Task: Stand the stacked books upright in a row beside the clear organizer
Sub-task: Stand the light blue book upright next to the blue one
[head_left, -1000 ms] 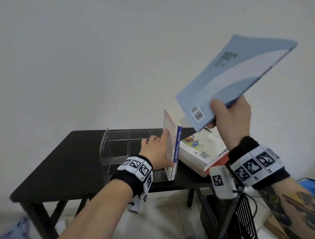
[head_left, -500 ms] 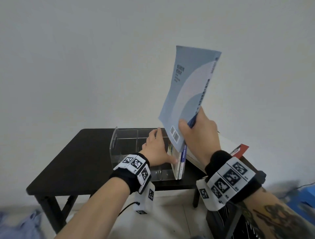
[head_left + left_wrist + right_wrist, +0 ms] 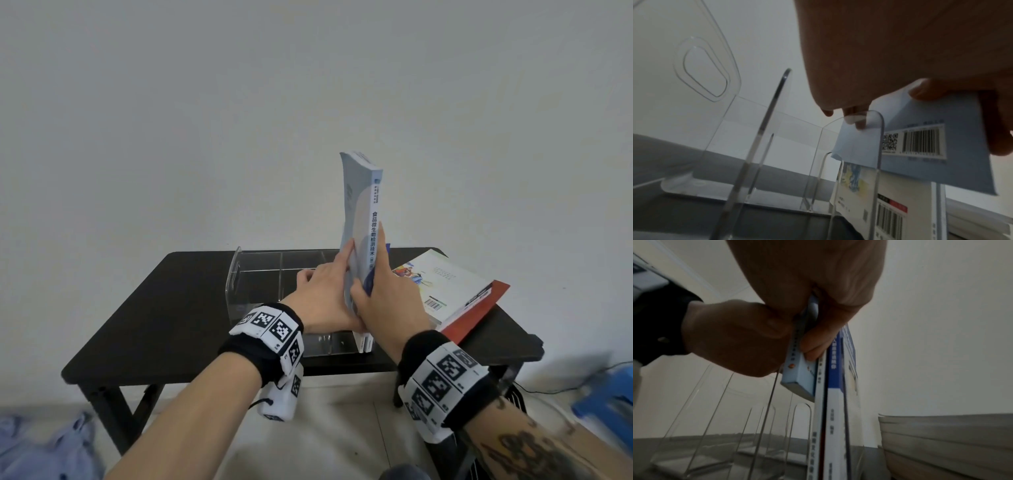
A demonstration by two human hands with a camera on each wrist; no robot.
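Both hands meet at the organizer [image 3: 274,284]: right hand [image 3: 383,301] grips the blue book [image 3: 359,219], left hand [image 3: 325,294] lies flat against it, and a loosened grip could topple the row.

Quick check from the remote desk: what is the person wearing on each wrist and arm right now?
Both forearms are bare, with no sleeves. Behind the left hand sits a black wristband carrying white square tiles printed with black coded markers; a white camera block hangs beneath it with a thin dark cord. Behind the right hand is a matching marker band. The right forearm bears a dark tattoo.
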